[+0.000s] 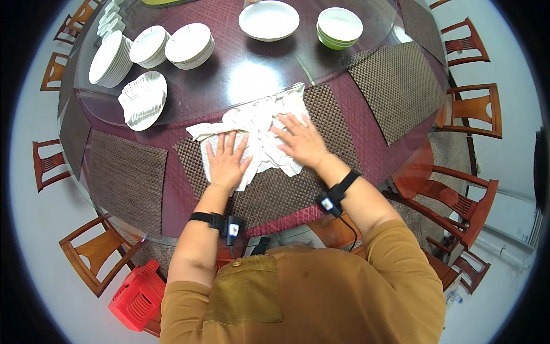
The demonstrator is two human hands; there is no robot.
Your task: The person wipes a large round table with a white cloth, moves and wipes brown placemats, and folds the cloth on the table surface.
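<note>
A rumpled white cloth (262, 146) lies over a brown woven placemat (275, 198) in front of me, its upper edge at the rim of the glass turntable (193, 96). My left hand (226, 161) rests flat on the cloth's left part, fingers apart. On its right part lies my right hand (300, 139), palm down and fingers spread. Neither hand grips the cloth. Beyond the hands, the turntable bears a large white bowl (269, 19) and a stack of bowls (339, 26) with a green lower one.
Stacked white bowls (189, 45), a stack of white plates (111, 58) and an oval dish of white spoons (144, 101) stand at the turntable's left. More placemats (126, 180) flank mine. Wooden chairs (472, 109) surround the table; red plastic stools (137, 296) stand lower left.
</note>
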